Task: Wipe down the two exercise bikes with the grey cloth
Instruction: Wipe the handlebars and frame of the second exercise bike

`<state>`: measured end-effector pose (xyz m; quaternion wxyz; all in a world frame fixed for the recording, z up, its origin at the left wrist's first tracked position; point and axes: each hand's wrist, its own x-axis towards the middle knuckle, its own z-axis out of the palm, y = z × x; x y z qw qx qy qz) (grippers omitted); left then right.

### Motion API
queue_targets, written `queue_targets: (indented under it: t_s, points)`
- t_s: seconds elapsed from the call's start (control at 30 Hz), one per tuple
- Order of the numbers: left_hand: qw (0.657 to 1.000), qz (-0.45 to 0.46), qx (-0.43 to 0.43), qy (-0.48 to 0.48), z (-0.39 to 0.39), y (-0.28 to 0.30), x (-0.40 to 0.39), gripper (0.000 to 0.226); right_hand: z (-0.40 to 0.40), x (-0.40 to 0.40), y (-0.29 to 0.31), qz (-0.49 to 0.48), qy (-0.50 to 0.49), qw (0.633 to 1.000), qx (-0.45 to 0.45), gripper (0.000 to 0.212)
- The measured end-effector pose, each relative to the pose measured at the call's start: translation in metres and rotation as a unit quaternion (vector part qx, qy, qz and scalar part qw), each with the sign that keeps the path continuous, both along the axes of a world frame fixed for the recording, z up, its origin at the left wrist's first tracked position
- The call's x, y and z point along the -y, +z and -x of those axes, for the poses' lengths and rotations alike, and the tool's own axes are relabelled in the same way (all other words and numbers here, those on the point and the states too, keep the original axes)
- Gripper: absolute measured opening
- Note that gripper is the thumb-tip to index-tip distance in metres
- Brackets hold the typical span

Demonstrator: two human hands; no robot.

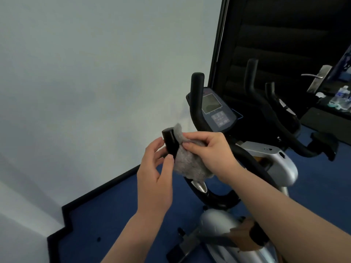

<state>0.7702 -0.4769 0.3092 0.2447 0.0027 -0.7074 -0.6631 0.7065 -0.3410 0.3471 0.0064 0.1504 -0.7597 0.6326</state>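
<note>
so both hands are up at the near handlebar end (169,141) of the closest bike (269,160), the silver and black one. The grey cloth (190,164) is wrapped against the right side of that black grip and hangs down below it, bunched up. The right hand (210,150) is closed on the cloth, fingers pinching it onto the grip from the right, while the left hand (155,173) sits on the other side with its fingers loosely curled, thumb tip touching the lower edge of the grip right beside the cloth, not really clamped on anything. Behind them the bike's console (214,109) with its little screen and buttons faces up, and the far handlebar (197,95) sticks upright next to it. The second bike (281,118) is further back on the right, only its black handlebars and part of the frame showing. There's a water bottle (341,95) way off at the right edge, on a dark surface near a door handle (319,76). Blue carpet (114,215) underneath, pale wall (85,73) on the left
</note>
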Motion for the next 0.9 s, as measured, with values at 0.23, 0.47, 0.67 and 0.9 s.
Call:
queue_targets:
  t_s: [0.23, 0.47, 0.67, 0.9]
  points:
    - [1.0, 0.012, 0.021, -0.007, -0.007, -0.005, -0.001, 0.043, 0.005, 0.011, 0.012, -0.014, -0.009, 0.999, 0.031, 0.029]
    - [0.993, 0.115, -0.019, -0.02, -0.023, -0.021, -0.01, 0.049, -0.013, -0.011, -0.005, -0.145, 0.001, 0.988, 0.053, 0.023]
    - [0.983, 0.172, -0.057, -0.037, -0.024, -0.031, -0.033, 0.042, -0.042, -0.047, -0.014, -0.276, 0.03, 0.955, 0.1, 0.019]
    - [0.974, 0.221, -0.057, 0.006, -0.014, -0.033, -0.046, 0.041, -0.05, -0.073, -0.008, -0.477, 0.104, 0.873, -0.016, 0.018]
